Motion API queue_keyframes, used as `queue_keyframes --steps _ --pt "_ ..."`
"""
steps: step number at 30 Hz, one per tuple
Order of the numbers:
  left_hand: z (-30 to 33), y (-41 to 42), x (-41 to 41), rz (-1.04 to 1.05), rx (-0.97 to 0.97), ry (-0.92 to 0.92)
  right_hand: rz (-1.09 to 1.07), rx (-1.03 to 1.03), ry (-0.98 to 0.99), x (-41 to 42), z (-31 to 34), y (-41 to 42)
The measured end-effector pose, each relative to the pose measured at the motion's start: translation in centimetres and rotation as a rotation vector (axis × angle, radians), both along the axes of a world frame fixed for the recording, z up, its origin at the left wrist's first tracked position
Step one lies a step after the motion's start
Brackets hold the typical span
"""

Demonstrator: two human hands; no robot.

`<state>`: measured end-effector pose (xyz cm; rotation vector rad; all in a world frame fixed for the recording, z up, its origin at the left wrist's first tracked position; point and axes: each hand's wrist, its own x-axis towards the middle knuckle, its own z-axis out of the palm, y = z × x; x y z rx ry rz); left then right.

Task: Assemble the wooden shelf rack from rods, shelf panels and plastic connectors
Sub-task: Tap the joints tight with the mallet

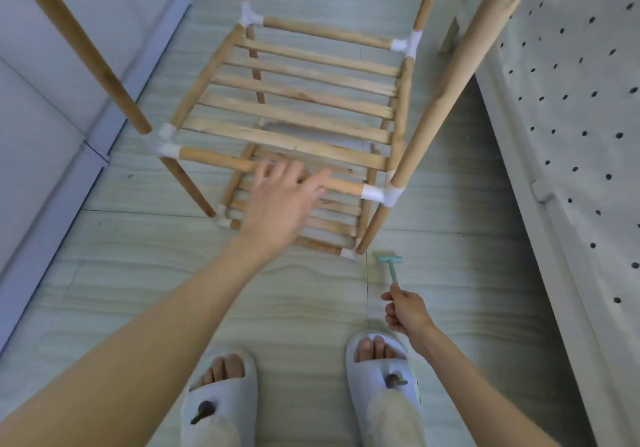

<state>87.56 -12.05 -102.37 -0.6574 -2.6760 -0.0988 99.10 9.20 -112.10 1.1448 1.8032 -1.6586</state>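
Head view, looking straight down onto a pale striped floor (311, 294). Partly built wooden shelf rack (294, 117) standing at centre, just beyond the feet. Upper slatted shelf panel (298, 100) held level between four upright rods, white plastic connectors at its corners, one at the near right (381, 195) and one at the near left (166, 141). Lower slatted panel (322, 218) visible underneath, close to the floor. Thick upright rod (460, 75) rising at the right toward the camera; another upright rod (79, 44) slanting up at the left.

Left hand (280, 204) reached out over the near horizontal rod (221, 162) of the upper shelf, fingers spread and relaxed, grasping nothing; blurred, so contact with the rod cannot be told. Right hand (405, 311) lower and to the right, near the right foot, fingers curled round the handle of a small teal plastic hammer (391, 266), its head pointing away, just right of the rack's near right leg.

White slippers (221, 398) on both feet at the near edge. Grey cabinet front (52, 100) at left, white pegboard panel (571, 117) with dark holes at right.
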Motion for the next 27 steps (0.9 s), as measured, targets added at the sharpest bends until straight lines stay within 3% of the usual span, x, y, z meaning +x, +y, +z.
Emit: queue_keyframes --steps 5,10,14,15,19,20,24,27 --pt "0.5 -1.3 -0.7 0.116 -0.069 0.068 0.102 -0.031 -0.03 -0.1 -0.2 1.3" --pt "0.5 0.2 -0.2 0.13 -0.069 0.076 -0.399 0.338 0.096 -2.4 -3.8 2.9" --pt "-0.1 1.2 0.8 0.153 -0.012 0.049 0.018 0.123 -0.048 -1.2 -5.2 -1.8" --pt "-0.3 1.1 0.9 0.137 -0.008 0.041 -0.007 0.108 -0.042 -1.3 -5.3 -2.4" --pt "-0.7 0.4 1.1 0.089 -0.046 0.018 -0.543 0.144 -0.03 -3.2 -5.5 -0.3" --pt "-0.7 0.5 1.1 0.09 -0.044 0.017 -0.564 0.093 -0.043 -3.2 -5.3 -0.1" --pt "-0.8 0.6 1.1 0.095 -0.051 -0.017 -0.254 0.001 -0.006 -2.3 -4.9 -2.3" --pt "-0.6 0.4 1.2 0.096 -0.054 -0.049 -0.443 0.169 -0.018 -2.9 -5.3 0.2"
